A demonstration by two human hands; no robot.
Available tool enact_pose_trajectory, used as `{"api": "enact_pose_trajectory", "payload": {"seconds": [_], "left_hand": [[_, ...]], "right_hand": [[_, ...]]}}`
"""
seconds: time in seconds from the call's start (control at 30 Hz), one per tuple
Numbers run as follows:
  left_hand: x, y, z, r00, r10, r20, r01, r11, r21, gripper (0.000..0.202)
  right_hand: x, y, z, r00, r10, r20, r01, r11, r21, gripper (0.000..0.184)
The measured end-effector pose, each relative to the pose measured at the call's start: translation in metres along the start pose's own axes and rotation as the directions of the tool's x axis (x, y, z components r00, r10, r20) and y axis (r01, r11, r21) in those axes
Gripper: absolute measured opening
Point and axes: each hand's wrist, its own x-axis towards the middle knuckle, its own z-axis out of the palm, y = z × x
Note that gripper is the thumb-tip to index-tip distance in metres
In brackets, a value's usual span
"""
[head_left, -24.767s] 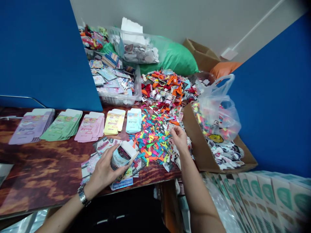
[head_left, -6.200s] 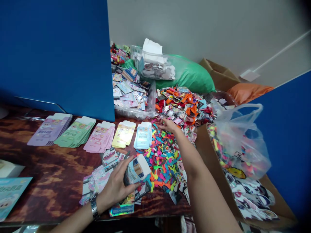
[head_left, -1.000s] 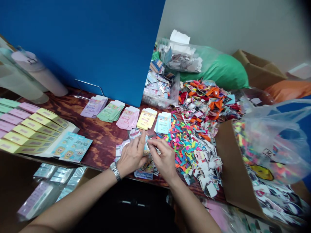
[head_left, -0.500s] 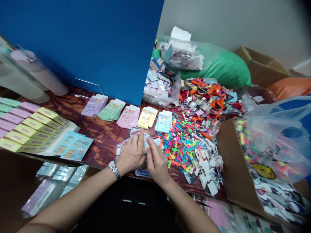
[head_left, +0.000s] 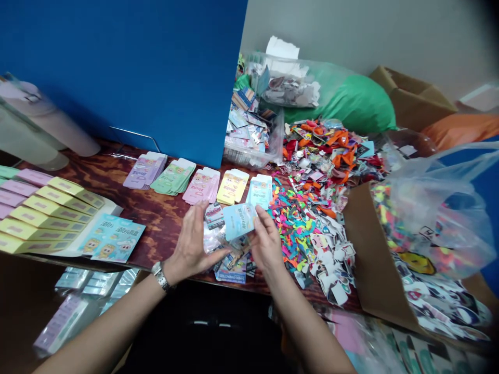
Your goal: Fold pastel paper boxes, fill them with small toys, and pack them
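Observation:
My right hand (head_left: 265, 243) holds a small light-blue box (head_left: 238, 220) by its right edge, lifted a little above the wooden table (head_left: 156, 218). My left hand (head_left: 193, 244), with a watch on the wrist, hovers just left of the box with fingers spread and nothing in them. Under both hands lie loose printed cards and packets (head_left: 230, 262). To the right spreads a pile of small colourful balloons (head_left: 296, 223).
Flat box blanks lie in a row: purple (head_left: 143, 170), green (head_left: 173, 176), pink (head_left: 201, 185), yellow (head_left: 233, 186), blue (head_left: 260, 191). Filled boxes (head_left: 47, 208) sit at far left. A cardboard box (head_left: 362, 259) with a plastic bag (head_left: 432, 208) stands at right; a blue partition (head_left: 136, 78) rises behind.
Both hands were pressed together on the small box a moment ago. Now the left hand has come off it and opened, and the right hand has lifted the closed box.

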Motion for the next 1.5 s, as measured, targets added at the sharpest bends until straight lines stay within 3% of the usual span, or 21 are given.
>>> {"api": "enact_pose_trajectory", "payload": {"seconds": [0.07,0.13,0.2,0.27,0.3,0.37,0.47,0.53,0.6,0.67,0.73,0.87,0.97,1.07,1.13,1.2,1.3,1.37,1.5], "left_hand": [[-0.004,-0.001,0.003,0.996,-0.071,0.046,0.080,0.965,-0.249,0.114],[-0.007,0.000,0.007,0.984,-0.123,0.131,0.168,0.883,-0.437,0.103],[-0.009,-0.002,0.007,0.967,-0.178,0.182,0.249,0.814,-0.525,0.091],[-0.011,-0.006,0.004,0.946,-0.255,0.199,0.323,0.782,-0.532,0.085],[-0.011,-0.008,0.002,0.936,-0.293,0.195,0.351,0.777,-0.522,0.083],[-0.011,-0.012,-0.002,0.920,-0.343,0.188,0.390,0.773,-0.501,0.081],[-0.011,-0.014,-0.002,0.908,-0.371,0.195,0.419,0.779,-0.466,0.078],[-0.011,-0.013,0.001,0.901,-0.383,0.204,0.434,0.790,-0.433,0.078],[-0.012,-0.011,0.004,0.900,-0.383,0.210,0.437,0.800,-0.412,0.077],[-0.014,-0.011,0.008,0.903,-0.375,0.210,0.429,0.806,-0.408,0.077],[-0.015,-0.013,0.010,0.907,-0.366,0.208,0.420,0.808,-0.414,0.078],[-0.016,-0.018,0.010,0.921,-0.349,0.172,0.389,0.828,-0.404,0.079],[-0.016,-0.022,0.006,0.932,-0.337,0.134,0.363,0.873,-0.326,0.075],[-0.014,-0.023,0.002,0.951,-0.291,0.107,0.307,0.931,-0.195,0.067],[-0.012,-0.022,0.001,0.964,-0.236,0.122,0.251,0.960,-0.126,0.062],[-0.010,-0.019,0.003,0.972,-0.191,0.138,0.205,0.975,-0.091,0.058],[-0.008,-0.015,0.009,0.980,-0.132,0.150,0.143,0.988,-0.064,0.056],[-0.008,-0.013,0.011,0.981,-0.101,0.166,0.112,0.992,-0.058,0.055],[-0.009,-0.014,0.013,0.980,-0.091,0.179,0.103,0.993,-0.059,0.053]], "right_hand": [[-0.008,0.001,0.007,0.985,0.133,0.113,-0.147,0.981,0.126,0.043],[-0.016,0.002,0.011,0.944,0.197,0.265,-0.229,0.969,0.095,0.038],[-0.015,0.000,0.006,0.923,0.178,0.342,-0.167,0.984,-0.063,0.039],[-0.005,-0.003,-0.010,0.933,0.098,0.347,0.028,0.940,-0.340,0.041],[0.002,-0.005,-0.020,0.934,0.058,0.353,0.137,0.853,-0.504,0.040],[0.014,-0.009,-0.035,0.916,0.044,0.398,0.295,0.595,-0.747,0.038],[0.020,-0.008,-0.040,0.876,0.164,0.454,0.405,0.260,-0.877,0.047],[0.014,-0.005,-0.034,0.869,0.218,0.443,0.423,0.134,-0.896,0.053],[0.007,0.001,-0.028,0.878,0.214,0.428,0.421,0.080,-0.903,0.051],[0.003,0.006,-0.024,0.887,0.177,0.426,0.416,0.091,-0.905,0.047],[0.001,0.011,-0.023,0.888,0.130,0.440,0.419,0.165,-0.893,0.043],[0.003,0.012,-0.033,0.913,0.013,0.408,0.363,0.428,-0.827,0.019],[0.006,-0.003,-0.047,0.939,-0.089,0.331,0.309,0.638,-0.705,0.013],[0.008,-0.033,-0.061,0.950,-0.257,0.176,0.310,0.743,-0.593,0.015],[0.010,-0.055,-0.062,0.920,-0.353,0.172,0.384,0.716,-0.582,0.015],[0.011,-0.071,-0.057,0.858,-0.388,0.337,0.512,0.598,-0.617,0.014],[0.013,-0.079,-0.042,0.744,-0.338,0.576,0.668,0.381,-0.640,0.017],[0.014,-0.075,-0.034,0.726,-0.330,0.604,0.687,0.298,-0.663,0.019],[0.017,-0.066,-0.033,0.716,-0.319,0.621,0.692,0.211,-0.690,0.020]]}}
